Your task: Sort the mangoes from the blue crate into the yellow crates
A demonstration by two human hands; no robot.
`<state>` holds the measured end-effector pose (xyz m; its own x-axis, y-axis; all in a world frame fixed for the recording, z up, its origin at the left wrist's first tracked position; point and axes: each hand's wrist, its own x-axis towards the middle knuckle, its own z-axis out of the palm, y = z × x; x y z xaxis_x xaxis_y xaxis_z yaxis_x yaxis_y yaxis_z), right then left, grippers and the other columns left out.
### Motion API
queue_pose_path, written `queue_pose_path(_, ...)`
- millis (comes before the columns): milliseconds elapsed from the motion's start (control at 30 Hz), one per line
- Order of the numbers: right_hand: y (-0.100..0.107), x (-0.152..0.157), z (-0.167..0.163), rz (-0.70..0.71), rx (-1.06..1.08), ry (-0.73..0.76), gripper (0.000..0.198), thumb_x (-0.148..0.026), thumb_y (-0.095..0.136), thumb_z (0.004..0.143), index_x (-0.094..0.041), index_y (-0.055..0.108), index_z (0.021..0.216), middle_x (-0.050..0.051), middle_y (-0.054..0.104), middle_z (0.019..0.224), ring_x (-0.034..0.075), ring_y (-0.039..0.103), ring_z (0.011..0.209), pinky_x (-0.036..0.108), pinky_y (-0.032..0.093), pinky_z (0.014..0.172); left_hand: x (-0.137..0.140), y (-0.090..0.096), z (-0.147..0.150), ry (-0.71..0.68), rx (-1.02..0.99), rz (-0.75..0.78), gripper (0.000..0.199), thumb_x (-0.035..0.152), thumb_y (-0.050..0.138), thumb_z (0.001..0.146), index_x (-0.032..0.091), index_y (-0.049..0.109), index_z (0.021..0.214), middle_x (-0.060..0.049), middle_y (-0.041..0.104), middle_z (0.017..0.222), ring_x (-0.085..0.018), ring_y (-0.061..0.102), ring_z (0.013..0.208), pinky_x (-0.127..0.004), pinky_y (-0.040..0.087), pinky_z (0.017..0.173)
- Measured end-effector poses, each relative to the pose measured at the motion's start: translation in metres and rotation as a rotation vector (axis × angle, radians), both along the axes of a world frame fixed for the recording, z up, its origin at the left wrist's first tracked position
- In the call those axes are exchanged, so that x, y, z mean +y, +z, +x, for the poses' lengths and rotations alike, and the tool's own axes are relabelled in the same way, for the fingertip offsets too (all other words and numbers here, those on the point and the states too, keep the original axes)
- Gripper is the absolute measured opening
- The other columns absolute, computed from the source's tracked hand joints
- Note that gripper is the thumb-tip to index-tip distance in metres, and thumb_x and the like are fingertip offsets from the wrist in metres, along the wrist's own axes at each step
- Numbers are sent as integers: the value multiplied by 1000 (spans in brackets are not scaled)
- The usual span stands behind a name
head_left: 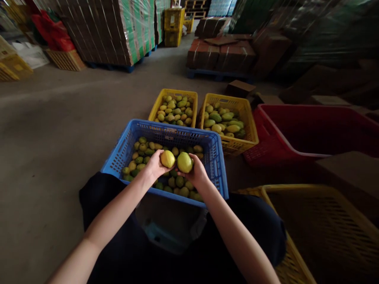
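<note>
Over a blue plastic crate [217, 157], my left hand [156, 165] is closed around a yellow lemon [167, 159]. Beside it, my right hand [197, 171] grips a greener, slightly larger lemon [184, 162]. The two fruits are held side by side, close together at the same height. Below them, the crate holds many yellow and green lemons [142, 152], partly hidden by my hands and forearms. Its near side is by my knees.
Two yellow crates, left [152, 108] and right [253, 126], stand behind the blue one with more fruit. A red bin [260, 138] and another yellow crate [296, 252] are on my right. Strapped cardboard stacks [220, 55] sit on pallets farther back.
</note>
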<state>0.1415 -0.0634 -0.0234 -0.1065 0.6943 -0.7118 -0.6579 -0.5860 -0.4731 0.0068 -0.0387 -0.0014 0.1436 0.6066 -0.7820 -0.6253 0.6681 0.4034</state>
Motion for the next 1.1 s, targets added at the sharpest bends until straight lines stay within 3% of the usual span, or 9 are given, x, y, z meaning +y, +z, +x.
queue_pose_path(300,3,1,6,3,1,-73,25,-37,42,92,-16,55,86,2,63,54,16,61,46,25,53,37,2,2,-3,141,-246,-22,28,26,36,90,10,58,94,-11,62,76,-18,64,67,-24,56,51)
queue_pose_path(433,0,1,10,184,29,-51,19,-34,50,87,-18,56,81,4,67,61,15,59,44,22,47,33,-1,6,-6,92,-404,103,24,22,43,81,10,61,92,-12,66,80,-19,66,69,-26,57,55)
queue_pose_path(600,2,-1,11,466,115,-80,22,-38,56,83,-18,61,85,2,69,72,15,62,52,21,43,34,-5,18,-10,-13,-515,203,17,18,45,79,13,60,76,-6,65,68,-15,63,60,-22,53,51)
queue_pose_path(733,6,-2,13,491,196,-42,35,-50,48,85,-17,61,83,3,66,66,16,60,50,21,38,30,-5,16,-8,55,-433,175,17,19,45,81,14,60,73,-4,65,64,-14,64,59,-24,55,56)
queue_pose_path(867,7,-4,13,383,199,-49,38,-44,37,90,-16,61,78,6,66,64,17,60,49,23,39,30,-2,3,-3,169,-279,114,21,23,44,83,13,62,80,-7,66,71,-17,65,65,-26,55,57)
queue_pose_path(1000,10,-6,12,349,168,-150,27,-36,45,87,-16,63,84,4,67,67,17,63,54,23,45,36,3,-4,0,257,-121,118,12,25,60,81,17,54,75,0,58,65,-12,61,59,-25,57,59)
queue_pose_path(1100,12,-6,11,292,152,-186,18,-32,52,83,-17,63,82,2,66,65,16,62,52,23,47,38,6,-6,2,225,-96,117,12,24,62,82,17,54,76,1,58,66,-11,60,58,-25,58,60)
